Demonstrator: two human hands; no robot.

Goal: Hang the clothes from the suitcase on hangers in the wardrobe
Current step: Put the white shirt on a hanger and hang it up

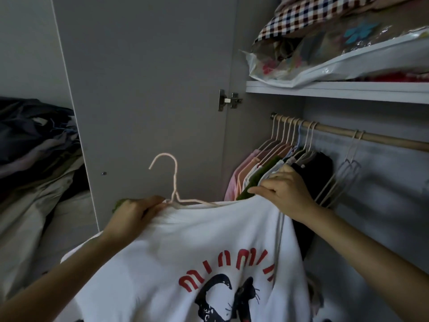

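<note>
Head view
Left hand (135, 211): fingers curled, gripping the collar edge of the white T-shirt (185, 252) together with the shoulder of the pale pink hanger (173, 182)
White T-shirt: draped on that hanger, held up in front of the open wardrobe, red lettering and a dark cat print facing the camera; not on the rail
Pale pink hanger: hook upright and free, against the grey wardrobe door (144, 89)
Right hand (285, 194): fingers bent over the hung clothes (267, 173), thumb out toward the green garment; real grip or mere push, cannot tell
Hung clothes: pink, green, white and black pieces bunched at the left end of the wooden rail (371, 137)
Empty hangers (343, 173): a few, just right of the clothes
Shelf (336, 90): white, above the rail, carrying a plastic bag (325, 63) of fabric under checked bedding (313, 17)
Room, left of door: heaped dark and beige fabric (34, 159) against a grey wall
</note>
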